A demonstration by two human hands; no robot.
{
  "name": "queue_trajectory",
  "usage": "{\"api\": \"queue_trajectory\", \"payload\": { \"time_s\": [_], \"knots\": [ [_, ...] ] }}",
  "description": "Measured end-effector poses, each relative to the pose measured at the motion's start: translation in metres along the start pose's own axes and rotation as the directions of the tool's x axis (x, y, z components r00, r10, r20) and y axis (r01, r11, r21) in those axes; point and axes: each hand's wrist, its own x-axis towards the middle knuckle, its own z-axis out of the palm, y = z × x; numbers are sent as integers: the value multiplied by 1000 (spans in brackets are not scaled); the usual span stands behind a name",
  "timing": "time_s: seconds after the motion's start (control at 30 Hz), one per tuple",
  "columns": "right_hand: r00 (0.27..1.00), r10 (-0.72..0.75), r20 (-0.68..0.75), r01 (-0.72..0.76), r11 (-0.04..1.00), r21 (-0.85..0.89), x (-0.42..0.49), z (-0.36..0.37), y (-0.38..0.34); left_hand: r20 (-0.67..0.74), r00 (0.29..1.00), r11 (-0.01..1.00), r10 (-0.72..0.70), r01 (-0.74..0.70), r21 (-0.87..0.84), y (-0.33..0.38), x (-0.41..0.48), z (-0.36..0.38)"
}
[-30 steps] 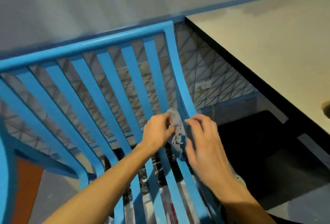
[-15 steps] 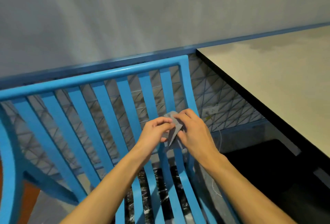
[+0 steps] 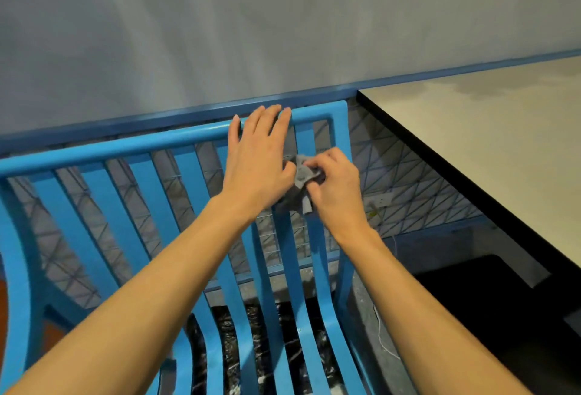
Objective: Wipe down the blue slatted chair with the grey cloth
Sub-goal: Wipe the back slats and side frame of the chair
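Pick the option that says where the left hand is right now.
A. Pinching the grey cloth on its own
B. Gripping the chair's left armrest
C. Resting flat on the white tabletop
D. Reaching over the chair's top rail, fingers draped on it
D: the left hand lies open with its fingertips over the top rail of the blue chair, while the right hand pinches the grey cloth beside it.
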Motion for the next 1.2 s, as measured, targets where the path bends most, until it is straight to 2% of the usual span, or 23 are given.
{"api": "queue_trajectory", "payload": {
  "time_s": [0.1, 0.23, 0.3, 0.4, 0.47, 0.5, 0.6, 0.7, 0.87, 1.03, 1.1, 1.2],
  "knots": [
    [1000, -9, 22, 10, 999, -42, 9, -9, -2, -50, 998, 999, 26, -24, 36, -1, -2, 9],
    [994, -44, -98, 44, 999, 6, 43, -19, -21, -114, 993, 1000, 10, -13, -27, -1, -2, 13],
    [996, -5, -88, 7, 1000, 22, 33, -9, -23, -123, 992, 999, -1, -5, -52, 1, -2, 14],
    [988, 131, 76, -128, 991, -45, -24, 21, -5, -138, 990, 998, -19, 11, -61, 0, -1, 16],
    [952, 227, 208, -205, 971, -122, -58, 28, 6, -135, 990, 998, -26, 17, -65, 1, -1, 15],
    [946, 242, 215, -218, 967, -132, -63, 24, 8, -133, 991, 997, -27, 18, -73, 2, -1, 14],
    [993, 113, 37, -112, 993, -26, -30, -2, -10, -139, 990, 995, -21, 8, -95, -1, 0, 12],
    [994, -25, -109, 29, 999, 29, 18, -19, -25, -146, 989, 992, -24, 5, -124, -2, 0, 13],
    [998, 57, -36, -59, 996, -61, 1, 2, -1, -158, 987, 988, -40, 15, -156, -1, 1, 13],
    [954, 235, 187, -169, 935, -312, -43, 12, 8, -157, 987, 989, -35, 12, -145, -1, 0, 12],
    [970, 189, 154, -134, 941, -310, -29, -1, -5, -146, 989, 989, -36, 14, -149, 0, 0, 12],
    [998, 56, -25, -61, 965, -257, 13, -26, -36, -136, 990, 988, -33, 12, -153, -1, 0, 11]
  ]
}}
